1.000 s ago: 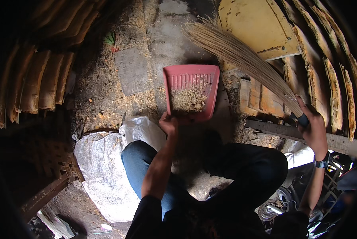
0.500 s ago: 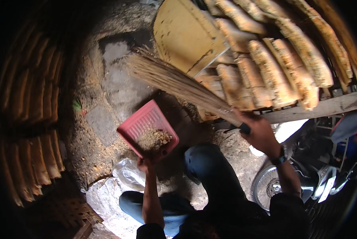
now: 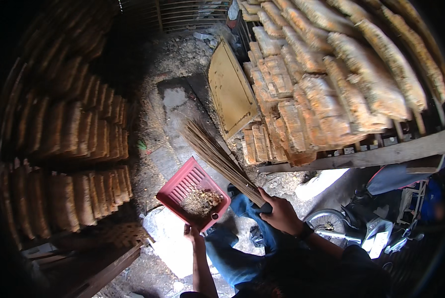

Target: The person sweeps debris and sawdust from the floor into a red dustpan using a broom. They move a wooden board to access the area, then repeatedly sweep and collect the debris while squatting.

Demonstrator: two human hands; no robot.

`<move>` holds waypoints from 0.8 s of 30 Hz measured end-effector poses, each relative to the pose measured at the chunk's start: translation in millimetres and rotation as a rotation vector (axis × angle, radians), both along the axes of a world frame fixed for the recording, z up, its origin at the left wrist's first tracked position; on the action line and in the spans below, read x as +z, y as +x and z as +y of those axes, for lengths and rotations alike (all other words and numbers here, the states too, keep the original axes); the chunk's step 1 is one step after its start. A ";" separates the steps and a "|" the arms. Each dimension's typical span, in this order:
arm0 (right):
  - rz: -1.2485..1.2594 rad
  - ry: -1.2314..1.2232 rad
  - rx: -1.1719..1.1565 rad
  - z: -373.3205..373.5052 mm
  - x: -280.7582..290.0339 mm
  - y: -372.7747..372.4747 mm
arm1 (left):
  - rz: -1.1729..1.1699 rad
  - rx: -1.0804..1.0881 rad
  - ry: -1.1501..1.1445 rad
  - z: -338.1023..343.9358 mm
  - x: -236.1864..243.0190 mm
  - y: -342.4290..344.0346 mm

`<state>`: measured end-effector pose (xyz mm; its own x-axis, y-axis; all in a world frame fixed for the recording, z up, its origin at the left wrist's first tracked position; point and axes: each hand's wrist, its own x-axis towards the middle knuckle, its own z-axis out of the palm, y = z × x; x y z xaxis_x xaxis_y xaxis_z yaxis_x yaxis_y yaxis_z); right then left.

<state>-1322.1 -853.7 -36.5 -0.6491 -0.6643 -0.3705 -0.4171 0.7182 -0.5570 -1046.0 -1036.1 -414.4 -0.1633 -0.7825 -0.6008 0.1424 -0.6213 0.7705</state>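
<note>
A pink plastic dustpan (image 3: 175, 191) is held tilted at the lower centre, with a heap of pale crumbly debris (image 3: 197, 201) in it. My left hand (image 3: 194, 233) grips it by its near end. My right hand (image 3: 279, 212), a watch at the wrist, is closed on the dark handle of a broom of thin sticks (image 3: 212, 159), whose bristles reach up and left over the ground, just beyond and right of the dustpan.
Stacked brownish slabs (image 3: 63, 198) fill racks on the left; paler ones (image 3: 361, 79) stand on a wooden rack at the right. A yellow board (image 3: 230, 84) leans beside them. The gritty floor (image 3: 165, 124) runs back to a slatted wall (image 3: 175, 15). A motorbike (image 3: 361, 223) stands lower right.
The view has swung up, showing more racks and the back wall. The broom has dropped lower beside the dustpan with my right hand, which has moved inward. Both hands keep their holds.
</note>
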 end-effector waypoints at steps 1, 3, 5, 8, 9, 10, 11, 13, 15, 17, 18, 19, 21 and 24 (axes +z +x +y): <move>0.002 -0.023 0.008 -0.1 25.8 9.5 | 0.006 0.006 0.013 2.6 34.3 4.8; 0.018 -0.005 0.035 0.5 76.2 27.9 | 0.025 -0.036 0.006 10.8 93.3 15.5; 0.055 0.016 0.051 6.5 118.4 49.6 | 0.092 -0.131 -0.045 17.8 140.8 28.6; 0.028 0.026 0.024 19.3 171.9 84.0 | 0.037 -0.041 -0.013 33.0 235.8 21.8; 0.018 0.019 0.014 27.5 186.6 96.6 | 0.035 0.015 0.007 39.0 261.3 26.5; -0.001 -0.029 0.023 36.7 199.4 106.5 | 0.134 -0.098 -0.081 41.2 250.9 49.9; -0.034 -0.093 0.055 41.9 210.7 115.3 | 0.145 -0.152 -0.033 33.1 226.7 88.6; -0.071 -0.176 0.073 60.1 229.1 125.6 | 0.035 -0.025 0.028 38.8 229.5 88.3; -0.114 -0.310 0.078 82.7 244.9 131.8 | 0.047 -0.103 0.016 43.7 249.2 99.3; -0.120 -0.463 0.084 105.8 246.4 138.6 | 0.020 -0.056 0.038 49.5 271.5 92.7; -0.331 -0.336 0.005 112.2 262.7 137.4 | 0.124 -0.105 0.042 49.5 276.0 103.0; -0.320 -0.331 0.029 117.4 279.2 138.4 | 0.098 -0.108 0.042 51.0 278.7 109.7; -0.441 -0.210 0.022 137.4 306.1 136.9 | 0.052 -0.109 0.030 47.2 289.3 114.4; -0.418 -0.043 0.005 168.3 356.0 154.8 | 0.076 -0.152 0.056 57.1 339.8 97.1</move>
<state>-1167.3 -685.4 319.4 -0.4455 -0.6878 -0.5731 -0.1525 0.6891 -0.7085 -948.9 -979.0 -74.5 -0.3234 -0.7114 -0.6239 0.1002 -0.6814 0.7250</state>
